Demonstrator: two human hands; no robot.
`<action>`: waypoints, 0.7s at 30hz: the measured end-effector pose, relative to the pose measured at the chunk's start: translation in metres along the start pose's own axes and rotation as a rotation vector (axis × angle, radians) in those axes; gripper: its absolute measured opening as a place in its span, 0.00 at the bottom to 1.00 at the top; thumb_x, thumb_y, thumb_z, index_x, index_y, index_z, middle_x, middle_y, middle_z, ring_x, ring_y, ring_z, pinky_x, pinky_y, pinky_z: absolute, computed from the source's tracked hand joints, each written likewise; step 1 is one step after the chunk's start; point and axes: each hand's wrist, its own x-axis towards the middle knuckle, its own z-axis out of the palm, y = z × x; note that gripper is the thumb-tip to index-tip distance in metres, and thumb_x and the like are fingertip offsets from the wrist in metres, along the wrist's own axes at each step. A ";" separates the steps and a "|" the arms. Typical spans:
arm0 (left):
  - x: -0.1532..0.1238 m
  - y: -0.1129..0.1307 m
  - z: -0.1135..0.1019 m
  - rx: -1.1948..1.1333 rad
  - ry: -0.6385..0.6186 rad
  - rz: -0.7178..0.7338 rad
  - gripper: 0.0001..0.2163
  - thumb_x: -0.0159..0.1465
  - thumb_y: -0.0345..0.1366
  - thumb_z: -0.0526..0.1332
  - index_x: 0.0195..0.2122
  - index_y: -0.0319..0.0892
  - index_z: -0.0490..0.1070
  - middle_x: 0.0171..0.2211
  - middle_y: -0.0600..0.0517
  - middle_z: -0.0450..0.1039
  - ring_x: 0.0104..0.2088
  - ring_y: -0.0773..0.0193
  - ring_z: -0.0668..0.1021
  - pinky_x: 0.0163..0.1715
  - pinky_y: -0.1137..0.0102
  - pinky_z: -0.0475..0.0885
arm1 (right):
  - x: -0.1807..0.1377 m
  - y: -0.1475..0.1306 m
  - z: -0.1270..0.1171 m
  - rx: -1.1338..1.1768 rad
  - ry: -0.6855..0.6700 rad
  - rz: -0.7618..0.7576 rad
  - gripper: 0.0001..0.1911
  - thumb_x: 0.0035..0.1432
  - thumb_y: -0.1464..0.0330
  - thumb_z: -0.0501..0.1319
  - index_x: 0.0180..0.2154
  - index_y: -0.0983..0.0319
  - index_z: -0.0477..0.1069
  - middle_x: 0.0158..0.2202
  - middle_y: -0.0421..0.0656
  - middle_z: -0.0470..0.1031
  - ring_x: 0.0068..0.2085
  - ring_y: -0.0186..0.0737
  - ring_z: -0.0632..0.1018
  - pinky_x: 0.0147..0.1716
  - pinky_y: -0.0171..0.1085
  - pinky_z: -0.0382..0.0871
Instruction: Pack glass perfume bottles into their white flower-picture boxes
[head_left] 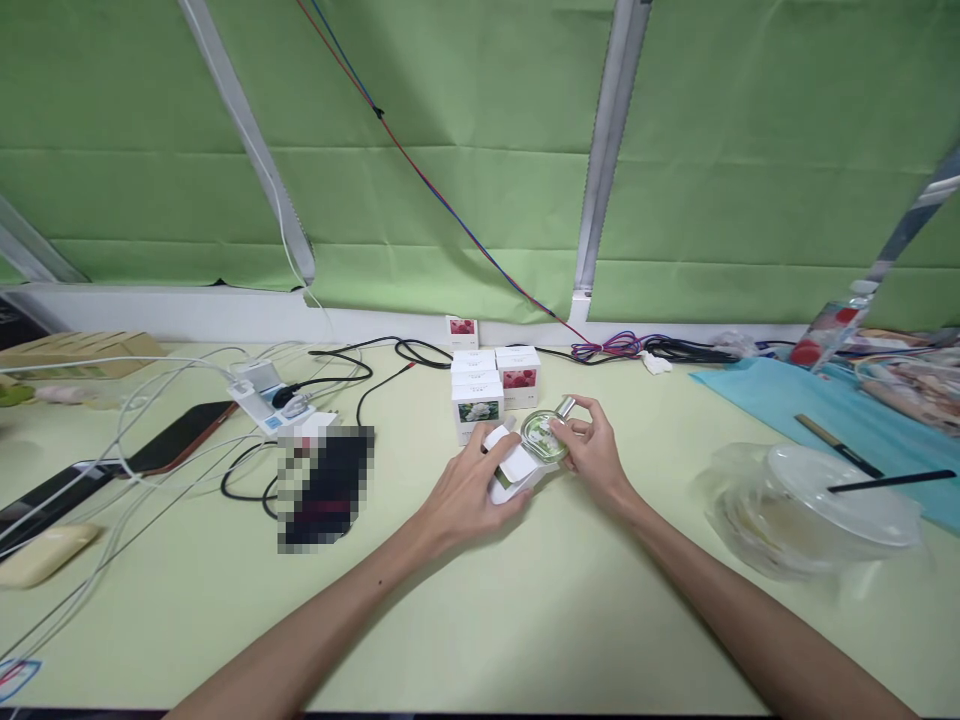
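Note:
My right hand [596, 450] pinches a round, flat glass perfume bottle [543, 436] with a silver cap, tilted up to the right. Green and white flowers show through its glass. Closed around a small white box [516, 474] is my left hand [472, 490]; the box's top flap stands open and its end faces the bottle. Bottle and box are right beside each other; I cannot tell whether they touch. Just behind my hands stands a row of white boxes [478, 408] with a white-flower picture, next to white boxes with a red-flower picture [519, 379].
At left lie a power strip [262, 395], tangled cables, a dark phone [180, 437] and a yellow case [49, 555]. At right are a plastic-wrapped lidded bowl [817, 510], a knife [836, 445] on a blue cloth [757, 395], and a bottle [832, 325]. Green blinds hang behind.

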 end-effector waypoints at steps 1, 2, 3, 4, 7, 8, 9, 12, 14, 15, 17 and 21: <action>0.000 0.000 0.000 0.002 -0.003 0.000 0.27 0.63 0.47 0.64 0.63 0.51 0.64 0.59 0.44 0.62 0.44 0.54 0.79 0.42 0.59 0.78 | 0.000 0.000 0.000 -0.007 -0.001 0.002 0.35 0.48 0.51 0.72 0.51 0.57 0.61 0.22 0.32 0.73 0.15 0.31 0.68 0.13 0.28 0.53; 0.000 0.001 0.000 0.002 -0.007 -0.002 0.27 0.64 0.47 0.63 0.63 0.51 0.64 0.59 0.44 0.62 0.44 0.54 0.79 0.42 0.59 0.78 | 0.000 -0.001 0.000 -0.013 -0.002 0.004 0.35 0.48 0.50 0.72 0.51 0.57 0.61 0.23 0.33 0.74 0.16 0.31 0.68 0.13 0.28 0.53; 0.000 0.001 0.000 0.001 -0.009 -0.003 0.26 0.64 0.47 0.63 0.63 0.51 0.64 0.59 0.44 0.61 0.45 0.54 0.79 0.42 0.59 0.78 | 0.001 -0.001 0.000 -0.019 -0.004 0.006 0.35 0.48 0.50 0.71 0.51 0.58 0.61 0.23 0.33 0.74 0.16 0.31 0.68 0.13 0.28 0.53; 0.000 0.001 0.000 -0.001 -0.010 -0.004 0.26 0.64 0.47 0.63 0.63 0.51 0.64 0.60 0.44 0.61 0.45 0.54 0.79 0.43 0.59 0.78 | 0.001 -0.002 0.000 -0.024 -0.006 0.007 0.35 0.48 0.50 0.71 0.51 0.58 0.61 0.23 0.33 0.75 0.16 0.31 0.68 0.13 0.28 0.54; 0.000 0.002 0.000 -0.007 -0.003 -0.006 0.27 0.63 0.47 0.64 0.63 0.51 0.64 0.61 0.44 0.61 0.46 0.53 0.79 0.44 0.59 0.78 | 0.001 -0.002 -0.001 -0.042 -0.017 0.002 0.36 0.48 0.49 0.71 0.51 0.58 0.60 0.24 0.34 0.75 0.17 0.32 0.69 0.14 0.29 0.55; 0.000 0.002 0.000 -0.009 -0.003 -0.005 0.27 0.63 0.46 0.64 0.63 0.52 0.65 0.61 0.44 0.61 0.46 0.53 0.79 0.44 0.59 0.78 | 0.001 -0.003 -0.001 -0.047 -0.021 -0.001 0.36 0.48 0.49 0.71 0.52 0.58 0.60 0.24 0.34 0.75 0.17 0.33 0.70 0.14 0.29 0.55; 0.000 0.002 0.000 -0.010 -0.004 -0.005 0.27 0.63 0.46 0.65 0.63 0.52 0.65 0.61 0.44 0.61 0.47 0.53 0.79 0.44 0.59 0.78 | 0.001 -0.003 -0.002 -0.049 -0.026 -0.004 0.36 0.49 0.49 0.71 0.52 0.58 0.60 0.24 0.34 0.76 0.17 0.33 0.70 0.14 0.29 0.55; 0.000 0.002 0.000 -0.017 -0.006 -0.013 0.26 0.63 0.44 0.65 0.62 0.51 0.64 0.60 0.44 0.61 0.46 0.54 0.79 0.44 0.59 0.78 | 0.001 -0.003 -0.002 -0.053 -0.043 -0.009 0.36 0.49 0.50 0.71 0.52 0.57 0.60 0.25 0.35 0.77 0.17 0.33 0.71 0.15 0.29 0.56; 0.000 0.002 0.001 -0.020 -0.003 -0.022 0.26 0.63 0.44 0.64 0.62 0.51 0.63 0.59 0.44 0.62 0.46 0.54 0.79 0.44 0.59 0.78 | 0.001 -0.003 -0.002 -0.061 -0.053 -0.014 0.35 0.49 0.51 0.71 0.53 0.57 0.60 0.26 0.36 0.77 0.18 0.33 0.71 0.15 0.29 0.56; 0.000 0.002 0.001 -0.021 -0.001 -0.026 0.25 0.63 0.44 0.64 0.61 0.51 0.63 0.58 0.45 0.62 0.46 0.53 0.79 0.44 0.59 0.78 | 0.000 -0.003 -0.002 -0.063 -0.057 -0.018 0.35 0.50 0.51 0.71 0.53 0.58 0.60 0.26 0.36 0.77 0.18 0.33 0.71 0.15 0.29 0.56; 0.001 0.002 0.001 -0.023 -0.001 -0.032 0.25 0.63 0.44 0.64 0.60 0.51 0.62 0.58 0.45 0.62 0.47 0.53 0.78 0.44 0.58 0.78 | 0.000 -0.002 -0.002 -0.064 -0.065 -0.029 0.34 0.51 0.52 0.70 0.53 0.58 0.60 0.26 0.35 0.77 0.18 0.33 0.71 0.15 0.29 0.56; 0.000 0.003 0.002 -0.023 0.000 -0.050 0.24 0.63 0.44 0.64 0.60 0.51 0.61 0.58 0.45 0.62 0.47 0.52 0.78 0.44 0.57 0.78 | 0.000 0.000 -0.004 -0.054 -0.091 -0.035 0.33 0.52 0.53 0.70 0.53 0.57 0.60 0.25 0.33 0.75 0.17 0.31 0.70 0.16 0.29 0.57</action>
